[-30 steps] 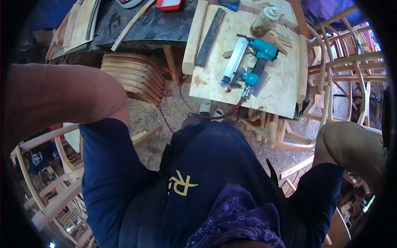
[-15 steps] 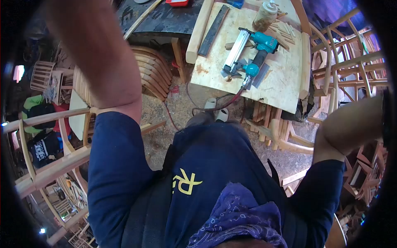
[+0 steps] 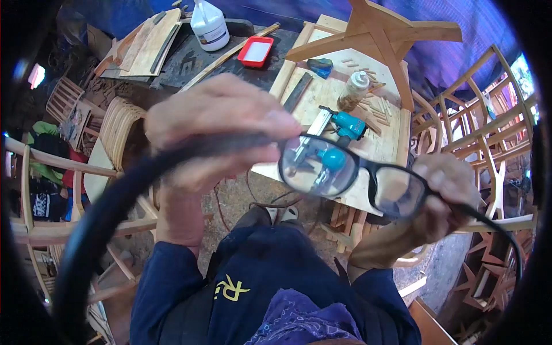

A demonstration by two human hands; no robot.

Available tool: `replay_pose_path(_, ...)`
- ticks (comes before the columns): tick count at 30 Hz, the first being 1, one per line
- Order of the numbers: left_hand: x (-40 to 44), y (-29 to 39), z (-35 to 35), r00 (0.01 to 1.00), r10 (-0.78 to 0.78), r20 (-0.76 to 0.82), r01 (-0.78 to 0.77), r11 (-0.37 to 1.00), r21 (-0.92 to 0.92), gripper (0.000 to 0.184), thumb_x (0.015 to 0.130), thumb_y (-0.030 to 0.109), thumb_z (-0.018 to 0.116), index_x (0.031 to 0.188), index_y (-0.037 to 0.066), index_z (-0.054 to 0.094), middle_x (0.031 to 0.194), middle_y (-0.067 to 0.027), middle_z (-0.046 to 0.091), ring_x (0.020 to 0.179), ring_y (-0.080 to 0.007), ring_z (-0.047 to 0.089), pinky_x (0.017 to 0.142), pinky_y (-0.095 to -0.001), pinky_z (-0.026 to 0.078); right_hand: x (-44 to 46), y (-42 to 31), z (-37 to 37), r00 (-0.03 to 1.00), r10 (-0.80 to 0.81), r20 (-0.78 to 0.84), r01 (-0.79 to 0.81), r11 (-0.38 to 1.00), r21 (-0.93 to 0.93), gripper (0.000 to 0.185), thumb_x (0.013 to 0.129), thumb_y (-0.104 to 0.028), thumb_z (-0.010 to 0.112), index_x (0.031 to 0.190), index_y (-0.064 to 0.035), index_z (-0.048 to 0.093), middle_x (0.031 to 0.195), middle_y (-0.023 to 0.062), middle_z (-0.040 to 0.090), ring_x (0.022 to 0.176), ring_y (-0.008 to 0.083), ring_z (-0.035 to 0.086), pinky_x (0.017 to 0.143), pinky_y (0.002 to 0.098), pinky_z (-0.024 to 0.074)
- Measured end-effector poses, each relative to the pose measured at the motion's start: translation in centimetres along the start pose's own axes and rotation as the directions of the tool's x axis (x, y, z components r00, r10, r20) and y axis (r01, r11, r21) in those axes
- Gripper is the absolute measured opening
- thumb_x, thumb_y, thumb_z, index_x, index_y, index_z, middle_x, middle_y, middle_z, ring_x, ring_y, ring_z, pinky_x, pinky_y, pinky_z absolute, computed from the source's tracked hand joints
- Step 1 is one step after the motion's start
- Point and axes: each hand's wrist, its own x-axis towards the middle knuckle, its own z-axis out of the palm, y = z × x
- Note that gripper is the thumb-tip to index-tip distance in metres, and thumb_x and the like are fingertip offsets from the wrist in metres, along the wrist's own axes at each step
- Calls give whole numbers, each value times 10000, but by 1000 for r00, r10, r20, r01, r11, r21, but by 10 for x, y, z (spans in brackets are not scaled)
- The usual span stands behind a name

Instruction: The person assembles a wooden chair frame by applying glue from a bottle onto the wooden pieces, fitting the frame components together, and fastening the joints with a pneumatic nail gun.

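A pair of black-framed eyeglasses [image 3: 365, 165] is held up close in front of me, its temple arms unfolded and pointing towards me. My left hand [image 3: 215, 129] pinches it near the left hinge, between thumb and fingers. At the opposite hinge, my right hand [image 3: 440, 198] grips the frame with curled fingers. Through and behind the lenses lies a teal nail gun [image 3: 349, 125] on a wooden board [image 3: 385, 154]. A hose runs from the nail gun's side down towards the floor.
A glue bottle [image 3: 355, 91], several wooden dowels [image 3: 379, 109] and a crossed wooden frame [image 3: 385, 37] are on the bench. Left of them are a red tray [image 3: 256, 52] and a white jug [image 3: 209, 27]. Chair frames [image 3: 489, 115] crowd the right; curved slats [image 3: 115, 129] stand left.
Both hands, raised out of view before, have come down into view with the eyeglasses between them. The camera view has tilted up, showing more of the bench's far side.
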Motion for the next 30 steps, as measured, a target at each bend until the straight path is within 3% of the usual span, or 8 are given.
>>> replay_pose_path(5, 15, 29, -16, 974, 141, 177, -102, 972, -212, 394, 849, 177, 818, 1221, 157, 689, 1149, -150, 670, 992, -288, 694, 874, -412, 619, 19, -26, 5, 990, -102, 96, 77, 970, 232, 300, 856, -97, 789, 1115, -142, 647, 1102, 83, 589, 944, 244, 639, 737, 356, 559)
replay_pose_path(12, 18, 79, -41, 999, 32, -1, -32, 963, -269, 214, 807, 117, 844, 975, 231, 776, 972, 50, 757, 869, -109, 726, 946, -349, 580, 30, -52, 35, 984, -5, -179, 81, 905, 417, 231, 810, -176, 833, 1025, -154, 752, 948, -11, 645, 894, 147, 576, 754, 279, 462)
replay_pose_path(17, -6, 68, -115, 997, 74, 19, -55, 874, -483, 223, 775, 39, 854, 758, 228, 737, 761, 75, 750, 804, -37, 725, 931, -330, 575, 34, -26, 93, 986, 1, -167, 51, 949, 310, 294, 822, -103, 779, 1104, -86, 701, 1026, 61, 650, 961, 182, 601, 828, 312, 481)
replay_pose_path(19, -5, 48, -130, 998, 68, 18, -36, 708, -706, 217, 764, 21, 857, 767, 205, 742, 812, 43, 757, 805, -56, 731, 920, -346, 583, 40, -14, 118, 990, 19, -140, 15, 971, 238, 319, 827, -74, 758, 1136, -59, 680, 1058, 90, 653, 988, 196, 611, 857, 324, 489)
replay_pose_path(23, -27, -2, -133, 963, 22, -267, -246, 469, -848, 202, 753, 15, 862, 790, 175, 745, 880, 9, 758, 806, -84, 737, 881, -363, 600, 48, 7, 144, 989, 59, -136, -53, 997, 50, 371, 837, -16, 714, 1200, -4, 639, 1121, 148, 657, 1043, 223, 630, 916, 350, 504)
replay_pose_path(25, -22, -28, -135, 966, -3, -259, -222, 508, -832, 188, 777, 31, 841, 880, 145, 733, 962, -27, 732, 831, -139, 738, 830, -387, 613, 38, 18, 140, 978, 109, -178, -129, 986, -106, 397, 842, 13, 693, 1232, 23, 619, 1153, 177, 659, 1070, 237, 640, 945, 363, 512)
replay_pose_path(28, -23, -73, -132, 967, -223, -120, 93, 753, -651, 248, 844, 77, 788, 1075, 53, 702, 1059, -103, 688, 875, -230, 727, 758, -401, 623, -4, 55, 115, 806, 458, -375, -586, 706, -397, 436, 850, 57, 660, 1279, 64, 588, 1200, 221, 663, 1110, 258, 654, 989, 382, 523)
replay_pose_path(30, -33, -105, -127, 898, -428, -103, 343, 827, -446, 306, 870, 100, 772, 1128, -42, 690, 992, -140, 705, 866, -217, 711, 779, -349, 608, -60, 85, 92, 481, 707, -518, -868, 303, -394, 388, 913, -83, 736, 1269, 7, 613, 1199, 107, 660, 1094, 202, 638, 986, 340, 512)
